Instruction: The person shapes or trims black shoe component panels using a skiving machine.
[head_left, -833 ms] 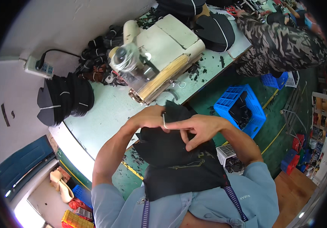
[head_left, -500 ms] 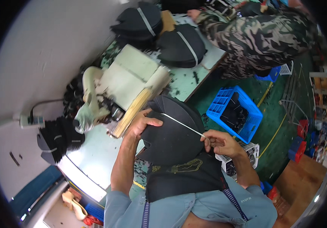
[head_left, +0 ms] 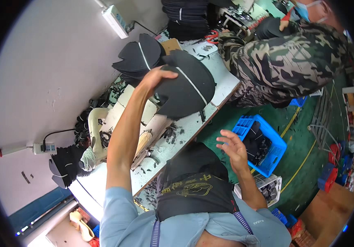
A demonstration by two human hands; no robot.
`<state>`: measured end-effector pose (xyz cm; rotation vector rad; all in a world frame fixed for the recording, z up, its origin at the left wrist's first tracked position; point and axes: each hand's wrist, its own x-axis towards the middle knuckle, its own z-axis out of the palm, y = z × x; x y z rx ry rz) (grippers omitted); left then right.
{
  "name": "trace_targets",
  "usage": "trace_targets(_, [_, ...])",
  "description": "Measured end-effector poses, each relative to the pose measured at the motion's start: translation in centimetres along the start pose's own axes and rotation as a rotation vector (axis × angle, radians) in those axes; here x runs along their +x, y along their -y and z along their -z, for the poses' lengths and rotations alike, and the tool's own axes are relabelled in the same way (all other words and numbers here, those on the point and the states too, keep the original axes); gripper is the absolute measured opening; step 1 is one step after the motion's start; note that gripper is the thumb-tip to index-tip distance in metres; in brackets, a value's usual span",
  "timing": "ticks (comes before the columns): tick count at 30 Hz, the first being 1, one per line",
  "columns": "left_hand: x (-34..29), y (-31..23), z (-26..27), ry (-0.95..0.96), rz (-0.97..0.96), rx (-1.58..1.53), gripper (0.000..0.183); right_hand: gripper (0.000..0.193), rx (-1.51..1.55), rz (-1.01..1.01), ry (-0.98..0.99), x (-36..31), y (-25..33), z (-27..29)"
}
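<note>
My left hand (head_left: pixel 157 79) is stretched far out over the table and grips the edge of a bundle of black rounded sheets (head_left: pixel 185 92), its thumb on top. A white band (head_left: pixel 191 84) runs across this bundle, which has a notch in one side. Whether the bundle rests on what lies under it, I cannot tell. Beside it stands a similar banded black stack (head_left: pixel 138 53). My right hand (head_left: pixel 232 150) is raised near my lap, fingers apart and holding nothing. It is nearest to the blue crate (head_left: pixel 278 150), which contains black pieces.
On the table (head_left: pixel 222 84) a cream sewing machine (head_left: pixel 96 123) stands among black scraps. More black bundles (head_left: pixel 66 164) lie by the wall. A co-worker in a camouflage top (head_left: pixel 284 61) works at the far right. A white crate (head_left: pixel 273 197) stands below the blue one.
The banded bundle has gone from my lap up and away to the far table, carried by my left hand. My right hand has let go of the white band and opened.
</note>
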<state>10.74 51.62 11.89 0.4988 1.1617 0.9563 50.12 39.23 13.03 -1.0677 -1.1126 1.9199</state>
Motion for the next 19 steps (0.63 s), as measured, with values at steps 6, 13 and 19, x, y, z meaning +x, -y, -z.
trace_targets(6, [-1.6, 6.1, -3.2, -0.770, -0.855, 1.139, 0.053, 0.034, -0.015, -0.241, 0.162, 1.3, -3.4, -2.4])
trace_targets(13, [-22.5, 16.3, -2.6, -0.371, -0.340, 0.572, 0.027, 0.036, -0.474, -0.502, 0.681, 1.4, -8.2, -9.2])
trace_targets(19, [-43.4, 23.7, 10.5, -0.753, -0.109, -0.155, 0.028, 0.042, -0.686, -0.409, 1.162, -0.3, -12.8, -21.5])
